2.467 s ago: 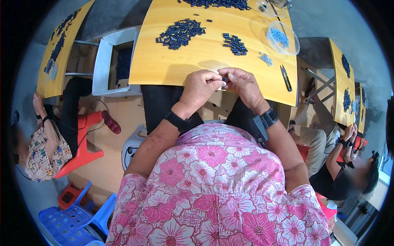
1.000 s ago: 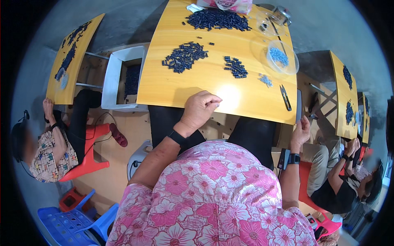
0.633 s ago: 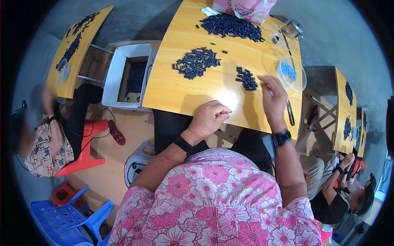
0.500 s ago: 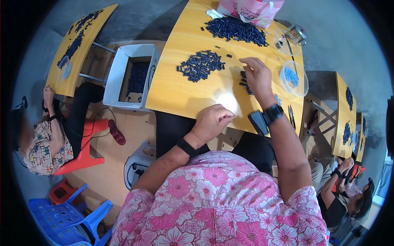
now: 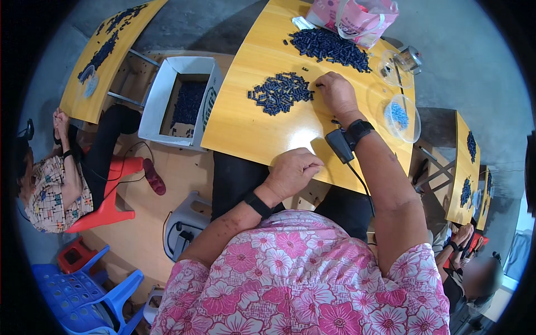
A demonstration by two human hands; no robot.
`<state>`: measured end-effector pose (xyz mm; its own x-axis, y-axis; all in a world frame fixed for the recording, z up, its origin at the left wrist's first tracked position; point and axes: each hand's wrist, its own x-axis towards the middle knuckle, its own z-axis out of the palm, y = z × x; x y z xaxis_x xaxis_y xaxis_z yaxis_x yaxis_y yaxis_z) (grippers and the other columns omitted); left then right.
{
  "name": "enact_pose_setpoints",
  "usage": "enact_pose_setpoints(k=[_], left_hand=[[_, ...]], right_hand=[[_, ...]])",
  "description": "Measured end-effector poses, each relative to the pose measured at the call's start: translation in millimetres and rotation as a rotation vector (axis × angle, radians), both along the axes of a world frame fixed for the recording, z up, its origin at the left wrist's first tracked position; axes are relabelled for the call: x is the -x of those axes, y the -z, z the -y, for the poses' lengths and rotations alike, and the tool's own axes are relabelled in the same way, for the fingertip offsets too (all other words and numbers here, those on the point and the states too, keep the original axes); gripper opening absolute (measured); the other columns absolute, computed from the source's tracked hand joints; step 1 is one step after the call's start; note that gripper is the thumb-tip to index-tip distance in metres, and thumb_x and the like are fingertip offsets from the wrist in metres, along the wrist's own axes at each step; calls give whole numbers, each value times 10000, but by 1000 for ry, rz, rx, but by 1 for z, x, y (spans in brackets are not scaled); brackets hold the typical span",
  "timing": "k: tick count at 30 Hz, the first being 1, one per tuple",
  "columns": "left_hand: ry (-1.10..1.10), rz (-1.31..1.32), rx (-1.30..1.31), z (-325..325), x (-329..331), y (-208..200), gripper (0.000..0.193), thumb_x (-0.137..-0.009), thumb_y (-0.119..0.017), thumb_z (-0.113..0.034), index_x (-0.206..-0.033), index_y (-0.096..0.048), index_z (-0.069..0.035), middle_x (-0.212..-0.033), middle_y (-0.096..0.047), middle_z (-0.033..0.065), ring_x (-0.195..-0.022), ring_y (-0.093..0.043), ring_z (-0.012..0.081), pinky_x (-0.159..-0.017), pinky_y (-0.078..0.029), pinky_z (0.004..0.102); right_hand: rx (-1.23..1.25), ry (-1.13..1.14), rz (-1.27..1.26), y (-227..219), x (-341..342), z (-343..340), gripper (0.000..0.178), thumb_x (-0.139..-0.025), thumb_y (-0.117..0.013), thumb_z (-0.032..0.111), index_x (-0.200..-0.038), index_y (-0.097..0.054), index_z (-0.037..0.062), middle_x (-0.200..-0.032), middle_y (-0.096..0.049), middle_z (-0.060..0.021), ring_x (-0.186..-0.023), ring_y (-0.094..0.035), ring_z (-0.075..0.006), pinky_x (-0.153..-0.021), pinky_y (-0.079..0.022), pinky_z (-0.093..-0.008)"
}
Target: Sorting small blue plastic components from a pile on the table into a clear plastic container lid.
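Near the table's front edge, my left hand (image 5: 293, 174) is closed, thumb pressed to the curled fingers; whatever it may hold is hidden. Farther out, the fingertips of my right hand (image 5: 338, 95) close on a small black cylindrical piece (image 5: 319, 85). Just left of it lies a loose pile of similar black pieces (image 5: 281, 94). One single piece (image 5: 305, 69) rests beyond that pile. A larger heap of black pieces (image 5: 329, 49) spreads behind. A few more pieces show partly under my right wrist.
On the right stand a clear tub of small blue pieces (image 5: 397, 115), another clear tub (image 5: 395, 69) and a metal cup (image 5: 412, 58). A pink bag (image 5: 357, 19) sits at the back. Left of the table (image 5: 234, 125) is a white box (image 5: 155, 106). Other people sit at both sides.
My right hand has moved left and away from me, from the pieces at the right to the single piece beside the pile. My left hand stays closed in nearly the same place.
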<state>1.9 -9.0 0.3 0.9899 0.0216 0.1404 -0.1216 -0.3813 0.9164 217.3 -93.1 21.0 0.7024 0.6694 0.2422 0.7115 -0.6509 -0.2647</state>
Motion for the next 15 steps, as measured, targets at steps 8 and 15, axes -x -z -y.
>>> enact_pose_setpoints(k=[8,15], left_hand=[[-22,-5,1,2,2,2,85,-829,-660,-89,-872,-709,-34,-782,-629,114,-722,-621,269,-661,-491,347],[-44,-83,26,5,3,-3,111,-814,-689,-56,-915,-732,-36,-828,-667,102,-730,-651,224,-684,-515,303]], right_hand=[[-46,-17,-162,4,7,21,182,-809,-630,163,-926,-725,62,-988,-665,-178,-975,-622,-360,-879,-508,-400],[-795,121,-1024,-22,89,81,212,-851,-653,22,-1059,-693,9,-1016,-701,-46,-944,-638,-137,-874,-500,-285]])
